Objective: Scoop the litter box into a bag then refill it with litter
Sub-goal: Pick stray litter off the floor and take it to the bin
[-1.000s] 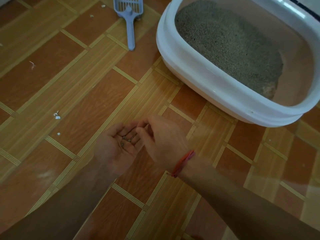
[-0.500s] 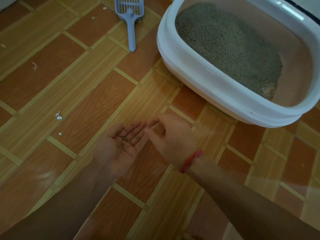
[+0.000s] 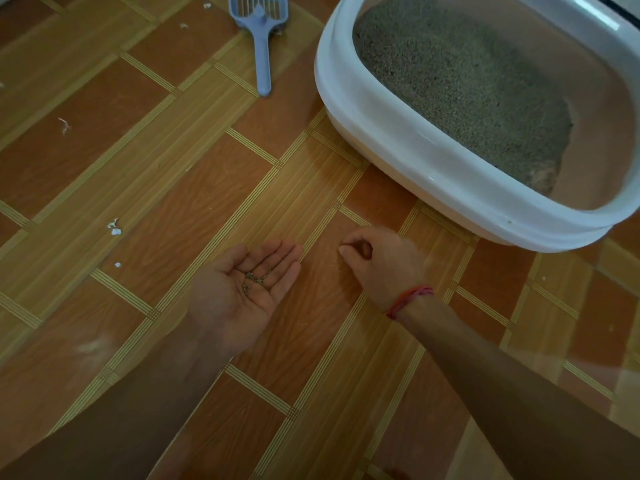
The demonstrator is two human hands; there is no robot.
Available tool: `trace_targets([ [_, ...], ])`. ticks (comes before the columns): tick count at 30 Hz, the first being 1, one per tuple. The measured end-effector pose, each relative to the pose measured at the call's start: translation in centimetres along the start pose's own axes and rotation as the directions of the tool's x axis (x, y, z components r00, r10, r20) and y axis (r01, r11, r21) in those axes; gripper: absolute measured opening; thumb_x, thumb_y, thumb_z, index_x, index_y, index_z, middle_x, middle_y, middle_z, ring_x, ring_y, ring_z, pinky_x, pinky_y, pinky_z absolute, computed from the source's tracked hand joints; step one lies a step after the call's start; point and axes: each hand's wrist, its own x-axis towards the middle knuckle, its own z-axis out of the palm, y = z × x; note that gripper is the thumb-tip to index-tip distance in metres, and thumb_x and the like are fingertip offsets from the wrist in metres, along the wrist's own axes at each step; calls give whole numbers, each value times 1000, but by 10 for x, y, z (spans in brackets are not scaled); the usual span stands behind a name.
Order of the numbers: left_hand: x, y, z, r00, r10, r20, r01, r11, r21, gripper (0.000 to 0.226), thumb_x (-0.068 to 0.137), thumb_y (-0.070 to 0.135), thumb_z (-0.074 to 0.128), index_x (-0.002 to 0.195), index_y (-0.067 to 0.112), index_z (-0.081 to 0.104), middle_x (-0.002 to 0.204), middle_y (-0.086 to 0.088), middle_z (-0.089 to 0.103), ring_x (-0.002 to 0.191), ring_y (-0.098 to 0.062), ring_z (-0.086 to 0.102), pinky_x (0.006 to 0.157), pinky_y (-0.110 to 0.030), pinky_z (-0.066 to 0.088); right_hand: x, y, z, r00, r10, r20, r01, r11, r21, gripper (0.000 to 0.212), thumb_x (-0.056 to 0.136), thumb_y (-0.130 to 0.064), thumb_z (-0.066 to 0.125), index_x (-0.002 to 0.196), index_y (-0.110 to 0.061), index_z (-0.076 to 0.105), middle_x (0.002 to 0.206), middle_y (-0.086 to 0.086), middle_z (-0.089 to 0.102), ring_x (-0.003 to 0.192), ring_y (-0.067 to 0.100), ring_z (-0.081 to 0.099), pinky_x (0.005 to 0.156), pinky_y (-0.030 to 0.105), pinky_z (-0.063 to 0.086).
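The left hand (image 3: 242, 292) lies palm up and spread flat, low over the floor (image 3: 173, 202), with a few dark litter grains (image 3: 254, 280) resting where the fingers meet the palm. Nothing is gripped – the grains just sit there. Just to its right, with a clear gap between them, the right hand (image 3: 381, 261) is turned knuckles up, thumb and forefinger curled together into a pinch close to the floor; whether anything is caught between the tips is too small to tell. A red thread bracelet (image 3: 408, 299) circles that wrist.

Beyond the right hand, toward the top right, stands the white litter box (image 3: 398, 133) on the patterned wood-look floor. Grey litter (image 3: 457, 84) fills most of it, but the near right end is bare down to the pinkish bottom, and a brownish clump (image 3: 543, 176) sits at the edge of the litter there.

To the left of the box, apart from it, a pale blue slotted scoop (image 3: 261, 32) lies flat on the floor, its handle pointing toward the person. Small white scraps (image 3: 114, 228) dot the floor well to the left of the open hand.
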Motion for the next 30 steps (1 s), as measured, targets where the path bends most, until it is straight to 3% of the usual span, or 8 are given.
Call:
trace_targets([
  [3,0,0,0,1000,-3,-4,3,1000,-10,56,103,24,36,82,-9,75,111,-24,70,98,-35,71,85,-52,55,5,0,4,1000,-11,0,11,1000,-17,13,95,-31,58,90,-28,69,67,-24,42,64,-6,43,57,10,29],
  [6,1,0,0,1000,-1,-4,1,1000,-9,56,104,24,35,83,-10,75,111,-24,70,99,-35,71,85,-52,55,7,-1,8,999,-51,6,51,997,-59,15,96,-29,55,88,-28,67,67,-22,45,64,0,47,59,19,40],
  [12,1,0,-2,1000,-4,-3,4,1000,-9,56,104,24,35,83,-9,76,112,-24,70,100,-36,71,88,-51,54,8,-1,10,998,-55,37,57,997,-61,17,97,-30,50,89,-26,64,83,-10,61,74,8,58,68,34,53],
  [18,1,-1,-2,1000,1,-12,-1,1000,-1,53,104,24,35,91,-10,74,113,-25,69,102,-36,70,95,-46,54,-5,-28,2,992,-125,5,124,990,62,12,96,-32,52,89,-28,61,69,-16,51,64,1,49,59,19,39],
  [21,0,-3,-1,1000,-2,10,2,1000,7,52,103,25,35,90,-8,72,107,-24,71,98,-32,72,83,-44,59,-19,-55,1,976,-215,12,212,967,144,8,95,-30,56,91,-26,61,69,-20,44,65,-2,45,60,13,34],
  [24,-2,-3,-1,1000,-8,30,8,1000,21,56,104,26,32,81,-4,74,86,-17,73,79,-26,74,66,-34,60,-27,-69,5,964,-259,58,243,948,205,6,94,-28,57,91,-25,61,77,-19,49,74,2,51,68,26,48],
  [30,0,-1,-5,999,-14,35,13,1000,12,49,103,26,33,94,-5,69,87,-15,72,78,-24,73,65,-31,59,-30,-72,7,941,-323,103,301,935,186,5,94,-29,57,94,-25,61,89,-20,47,82,0,48,74,27,48],
])
